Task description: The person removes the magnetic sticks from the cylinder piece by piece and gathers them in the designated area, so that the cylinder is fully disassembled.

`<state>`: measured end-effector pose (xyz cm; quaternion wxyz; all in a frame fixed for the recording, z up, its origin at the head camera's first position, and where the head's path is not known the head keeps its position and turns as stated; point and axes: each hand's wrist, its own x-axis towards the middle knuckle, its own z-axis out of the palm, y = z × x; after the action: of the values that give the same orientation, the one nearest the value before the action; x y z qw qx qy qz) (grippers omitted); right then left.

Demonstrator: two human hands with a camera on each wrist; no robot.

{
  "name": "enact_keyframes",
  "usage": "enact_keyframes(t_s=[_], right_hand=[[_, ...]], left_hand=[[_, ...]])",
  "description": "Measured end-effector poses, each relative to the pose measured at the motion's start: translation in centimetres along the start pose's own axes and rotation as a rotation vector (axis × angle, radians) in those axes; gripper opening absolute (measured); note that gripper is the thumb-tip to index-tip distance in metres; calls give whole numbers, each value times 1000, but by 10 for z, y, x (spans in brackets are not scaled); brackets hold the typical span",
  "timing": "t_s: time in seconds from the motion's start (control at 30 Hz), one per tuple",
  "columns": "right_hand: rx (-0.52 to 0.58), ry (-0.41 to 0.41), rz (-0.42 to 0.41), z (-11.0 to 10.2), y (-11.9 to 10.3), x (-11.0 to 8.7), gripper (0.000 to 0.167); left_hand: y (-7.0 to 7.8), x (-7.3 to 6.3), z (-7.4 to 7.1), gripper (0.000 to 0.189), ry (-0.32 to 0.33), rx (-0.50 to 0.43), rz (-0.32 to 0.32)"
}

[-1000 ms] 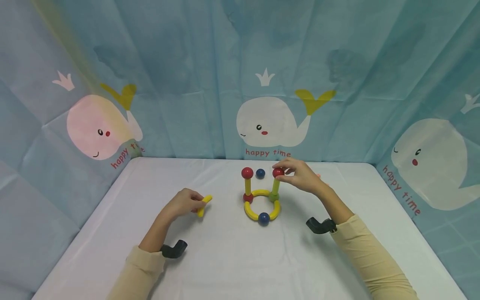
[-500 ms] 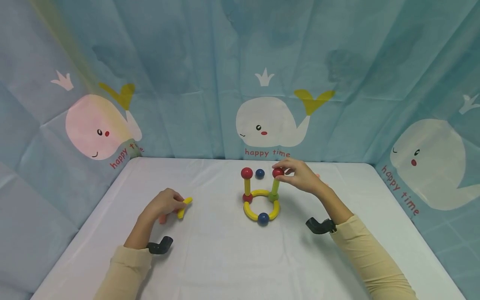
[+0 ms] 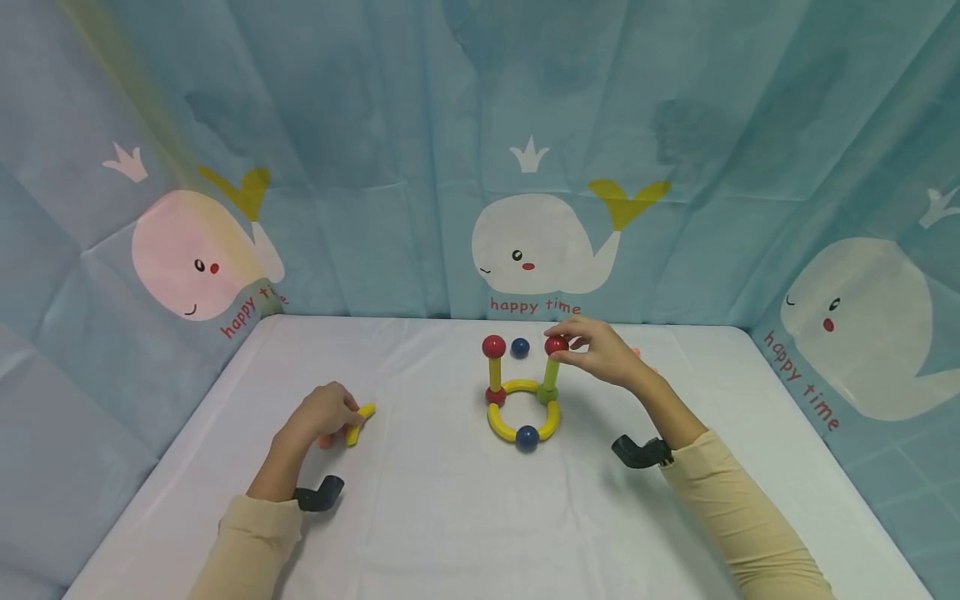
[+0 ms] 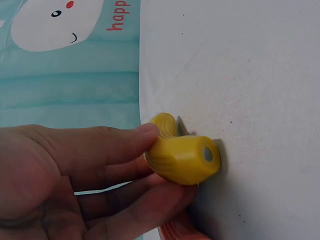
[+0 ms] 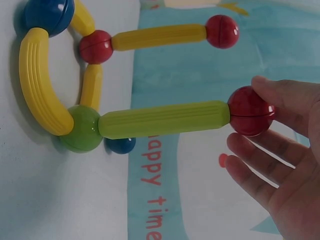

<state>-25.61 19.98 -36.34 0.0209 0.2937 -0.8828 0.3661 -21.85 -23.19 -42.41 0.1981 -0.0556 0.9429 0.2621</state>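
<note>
My left hand [image 3: 318, 412] pinches a curved yellow magnetic rod [image 4: 182, 157] between thumb and fingers, low over the left of the table. A grey magnet shows at the rod's end in the left wrist view. My right hand [image 3: 600, 352] holds a red ball [image 5: 251, 111] between thumb and fingertips. That ball caps an upright green rod [image 5: 165, 119] standing on a green ball [image 5: 81, 128]. Curved yellow rods [image 3: 501, 425] and balls form a ring on the table, with a blue ball [image 3: 527, 437] at its front. A second upright, a yellow rod [image 3: 495, 375], bears another red ball [image 3: 493, 347].
A loose blue ball [image 3: 520, 347] lies behind the ring. Partly under my left hand is an orange-red piece [image 4: 181, 227]. Small orange pieces [image 3: 636, 352] show behind my right wrist. A whale-print curtain [image 3: 390, 250] borders the white table [image 3: 465, 517].
My left hand has moved left with the yellow rod, then slightly lower, reaching the orange-red piece. My right hand stays at the red ball, and the ring has not moved.
</note>
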Motion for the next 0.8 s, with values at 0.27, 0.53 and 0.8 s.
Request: enact_keyframes(t_s=[0.27,0.53,0.8], right_hand=[[-10,3,-4,1,3,0,35],[-23,5,-7,1,1,0,36],[-39,-19,17,0,-1,1,36]], left_hand=[[4,-5,-1,23,-1,28,-10],[6,-8,0,22,21,41,-6],[14,-13,1,31,70,90,-3]])
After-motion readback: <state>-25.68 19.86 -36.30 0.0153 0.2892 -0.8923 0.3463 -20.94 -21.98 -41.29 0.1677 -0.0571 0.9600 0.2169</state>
